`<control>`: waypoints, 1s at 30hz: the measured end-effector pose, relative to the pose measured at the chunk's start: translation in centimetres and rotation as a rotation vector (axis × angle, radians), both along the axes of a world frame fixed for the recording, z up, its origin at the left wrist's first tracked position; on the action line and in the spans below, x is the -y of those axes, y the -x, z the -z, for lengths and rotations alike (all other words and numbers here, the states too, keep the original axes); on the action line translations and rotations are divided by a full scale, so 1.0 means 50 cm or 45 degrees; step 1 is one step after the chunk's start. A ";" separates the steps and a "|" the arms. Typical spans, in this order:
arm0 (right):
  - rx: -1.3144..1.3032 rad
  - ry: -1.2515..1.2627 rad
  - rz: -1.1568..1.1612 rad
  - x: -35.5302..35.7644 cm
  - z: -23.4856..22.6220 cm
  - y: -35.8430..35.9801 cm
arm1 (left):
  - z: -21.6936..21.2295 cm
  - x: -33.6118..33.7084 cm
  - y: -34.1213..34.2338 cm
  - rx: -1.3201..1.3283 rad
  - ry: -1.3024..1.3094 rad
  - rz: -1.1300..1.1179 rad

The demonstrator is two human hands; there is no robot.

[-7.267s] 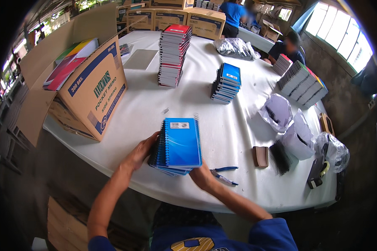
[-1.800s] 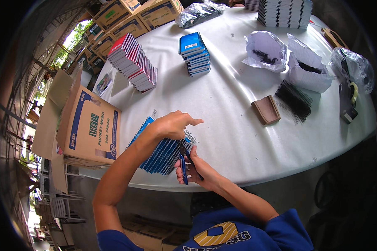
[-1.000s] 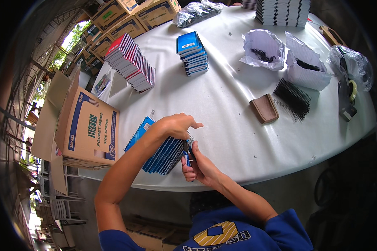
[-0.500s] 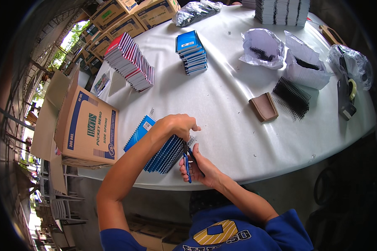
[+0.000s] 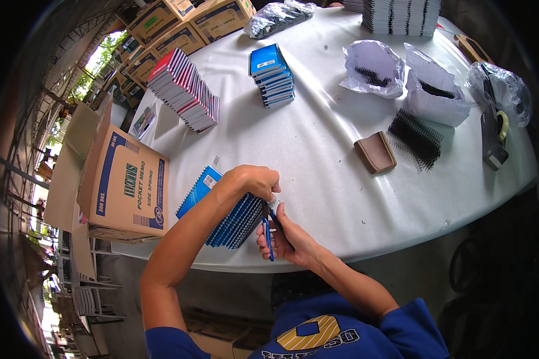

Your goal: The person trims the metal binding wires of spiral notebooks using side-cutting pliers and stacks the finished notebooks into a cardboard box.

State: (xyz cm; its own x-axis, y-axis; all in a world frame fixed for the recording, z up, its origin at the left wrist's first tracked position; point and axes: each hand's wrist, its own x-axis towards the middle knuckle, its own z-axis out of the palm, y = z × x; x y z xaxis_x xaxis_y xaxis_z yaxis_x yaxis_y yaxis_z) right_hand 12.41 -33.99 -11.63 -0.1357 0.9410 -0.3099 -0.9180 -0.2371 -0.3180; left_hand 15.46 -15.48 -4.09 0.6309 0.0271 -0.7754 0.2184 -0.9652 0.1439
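A fanned row of blue spiral notebooks (image 5: pixel 238 226) lies near the table's front edge, wire-bound edges toward me. My left forearm crosses over it. At its right end, my left hand (image 5: pixel 260 181) is closed with curled fingertips; what they pinch is hidden. A small pale patterned piece (image 5: pixel 275 202) shows just under those fingers. My right hand (image 5: pixel 288 240) grips blue-handled pliers (image 5: pixel 268 238), palm turned up. The dark jaws point away from me, at the notebooks' right end just below my left hand.
An open carton (image 5: pixel 129 179) stands at left. Farther back are red notebooks (image 5: pixel 185 90) and another blue notebook stack (image 5: pixel 272 75). To the right lie a brown holder (image 5: pixel 375 152), black spiral coils (image 5: pixel 418 139), paper-wrapped coils (image 5: pixel 374 69) and a tape dispenser (image 5: pixel 494 140).
My left fingers have curled in from a more spread pose, at nearly the same place. The pliers and my right hand have barely moved.
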 end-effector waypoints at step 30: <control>0.036 0.188 -0.031 0.010 0.012 0.004 | 0.014 0.035 0.004 0.090 -0.194 0.173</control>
